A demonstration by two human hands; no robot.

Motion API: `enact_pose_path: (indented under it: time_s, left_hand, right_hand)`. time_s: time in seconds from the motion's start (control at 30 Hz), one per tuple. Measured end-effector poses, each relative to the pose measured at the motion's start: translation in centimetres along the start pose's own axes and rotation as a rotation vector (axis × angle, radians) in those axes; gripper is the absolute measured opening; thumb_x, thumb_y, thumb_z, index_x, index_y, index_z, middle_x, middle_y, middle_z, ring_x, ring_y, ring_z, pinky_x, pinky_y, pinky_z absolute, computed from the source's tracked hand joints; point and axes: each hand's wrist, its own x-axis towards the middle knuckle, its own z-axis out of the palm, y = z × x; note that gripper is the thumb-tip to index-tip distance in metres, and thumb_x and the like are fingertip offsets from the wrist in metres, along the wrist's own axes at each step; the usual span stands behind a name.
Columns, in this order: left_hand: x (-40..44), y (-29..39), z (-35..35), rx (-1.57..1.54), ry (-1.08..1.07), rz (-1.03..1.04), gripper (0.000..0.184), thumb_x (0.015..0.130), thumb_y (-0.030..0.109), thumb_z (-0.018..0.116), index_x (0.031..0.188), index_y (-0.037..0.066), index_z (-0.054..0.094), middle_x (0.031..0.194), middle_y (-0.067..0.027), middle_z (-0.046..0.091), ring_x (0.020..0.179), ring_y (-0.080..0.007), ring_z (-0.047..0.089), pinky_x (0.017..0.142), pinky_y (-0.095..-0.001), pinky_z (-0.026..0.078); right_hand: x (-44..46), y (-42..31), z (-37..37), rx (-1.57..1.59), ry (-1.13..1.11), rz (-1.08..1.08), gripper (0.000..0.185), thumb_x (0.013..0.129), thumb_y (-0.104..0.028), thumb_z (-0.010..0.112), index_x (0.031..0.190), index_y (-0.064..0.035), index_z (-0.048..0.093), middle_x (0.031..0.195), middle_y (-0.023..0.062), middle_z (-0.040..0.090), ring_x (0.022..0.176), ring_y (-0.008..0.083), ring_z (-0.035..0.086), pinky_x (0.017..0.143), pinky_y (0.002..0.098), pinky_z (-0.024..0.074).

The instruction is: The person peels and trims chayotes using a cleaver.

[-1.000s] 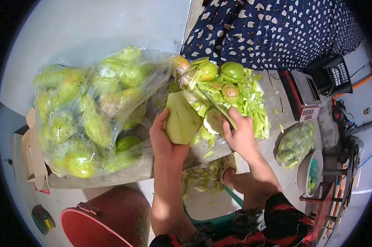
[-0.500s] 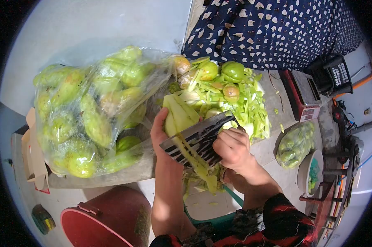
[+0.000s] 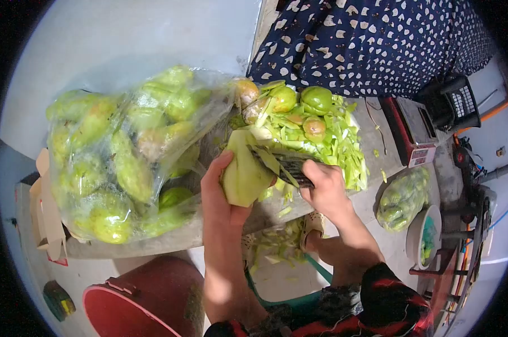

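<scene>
A peeled, pale green papaya (image 3: 241, 171) stands tilted in my left hand (image 3: 216, 182), which is closed around its lower left side. My right hand (image 3: 326, 188) grips a broad-bladed knife (image 3: 290, 167); the handle is hidden in my fist. The dark, streaked blade is seen nearly edge-on against the papaya's upper right side. A strip of peel (image 3: 269, 160) lies along the blade. Just beyond both hands is a heap of green peelings (image 3: 344, 143), with whole green fruits (image 3: 317, 100) resting on it.
A clear plastic bag of green papayas (image 3: 119, 163) fills the ledge's left side. Below is a red bucket (image 3: 153, 292). To the right are a scale (image 3: 414, 126), another bagged bundle (image 3: 402, 199) and a white basin (image 3: 425, 236). Patterned dark cloth (image 3: 355, 45) hangs behind. Peelings litter the floor.
The knife has swung from broadside to nearly edge-on and shifted up the papaya. The long peel strip hanging from the blade is gone from there. My left hand has turned the papaya more upright.
</scene>
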Motion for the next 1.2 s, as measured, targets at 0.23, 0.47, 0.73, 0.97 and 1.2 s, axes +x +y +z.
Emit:
enact_pose_path:
  time_s: [0.23, 0.47, 0.73, 0.97, 1.2]
  left_hand:
    - [0.7, -0.7, -0.3, -0.064, 0.055, -0.033, 0.038, 0.09, 0.027, 0.053, 0.116, 0.0, 0.059, 0.103, -0.0145, 0.067, 0.093, -0.0287, 0.066, 0.081, -0.0463, 0.055]
    - [0.9, -1.2, -0.5, 0.048, 0.055, -0.051, 0.041, 0.089, 0.028, 0.052, 0.119, 0.0, 0.059, 0.105, -0.0149, 0.067, 0.096, -0.0299, 0.065, 0.082, -0.0469, 0.055]
    - [0.3, -1.1, -0.5, 0.024, -0.09, -0.082, 0.043, 0.089, 0.025, 0.054, 0.124, -0.001, 0.054, 0.114, -0.0156, 0.063, 0.102, -0.0296, 0.064, 0.081, -0.0525, 0.055]
    - [0.5, -1.2, -1.1, 0.077, -0.041, -0.093, 0.046, 0.09, 0.032, 0.051, 0.124, 0.001, 0.054, 0.111, -0.0168, 0.064, 0.099, -0.0326, 0.064, 0.079, -0.0561, 0.054]
    - [0.7, -0.5, 0.2, -0.086, 0.023, 0.017, 0.046, 0.094, 0.033, 0.047, 0.123, -0.001, 0.054, 0.11, -0.0197, 0.063, 0.099, -0.0323, 0.064, 0.087, -0.0519, 0.053]
  right_hand:
    - [-0.1, -2.0, -1.6, 0.058, -0.003, -0.18, 0.034, 0.053, -0.007, 0.068, 0.075, -0.0074, 0.043, 0.063, 0.0112, 0.048, 0.059, 0.035, 0.055, 0.051, 0.0449, 0.044]
    - [0.0, -0.9, -1.6, 0.06, -0.059, 0.001, 0.031, 0.06, -0.004, 0.068, 0.08, -0.0056, 0.045, 0.069, 0.0128, 0.055, 0.063, 0.0371, 0.059, 0.053, 0.0444, 0.0466]
    - [0.0, 0.3, 0.4, -0.016, -0.002, 0.05, 0.028, 0.064, -0.003, 0.067, 0.083, -0.0053, 0.047, 0.067, 0.0153, 0.056, 0.06, 0.0393, 0.057, 0.053, 0.0456, 0.046]
    - [0.5, 0.6, 0.7, -0.073, -0.116, 0.263, 0.021, 0.076, -0.006, 0.065, 0.088, -0.0052, 0.048, 0.069, 0.019, 0.062, 0.065, 0.0431, 0.061, 0.058, 0.0498, 0.0482]
    - [-0.1, -0.3, -0.6, 0.049, -0.033, 0.217, 0.026, 0.069, -0.003, 0.068, 0.083, -0.0048, 0.047, 0.067, 0.0172, 0.058, 0.064, 0.0417, 0.06, 0.058, 0.0485, 0.0471]
